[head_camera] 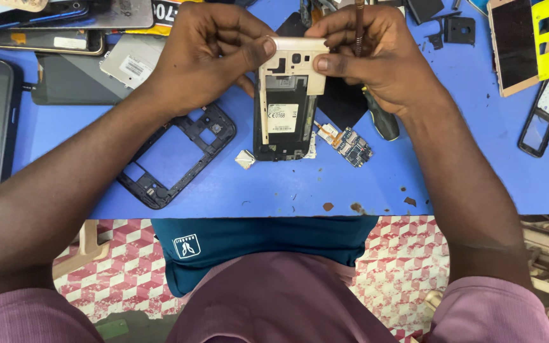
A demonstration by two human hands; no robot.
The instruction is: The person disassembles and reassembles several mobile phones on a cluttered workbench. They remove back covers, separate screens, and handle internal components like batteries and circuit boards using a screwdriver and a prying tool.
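Both hands grip an opened gold phone (285, 101) at its top: left hand (208, 54), right hand (366, 54) apparently also pinching a thin brown tool (358, 28).

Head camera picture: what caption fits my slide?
Both hands, left and right, hold an opened gold phone above a blue table.

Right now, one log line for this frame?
left hand: grips gold phone frame top | right hand: same, holds tool | black frame: table

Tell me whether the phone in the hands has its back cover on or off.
Off: the phone shows its bare battery bay and label inside the gold frame, held at the top by the left hand and right hand.
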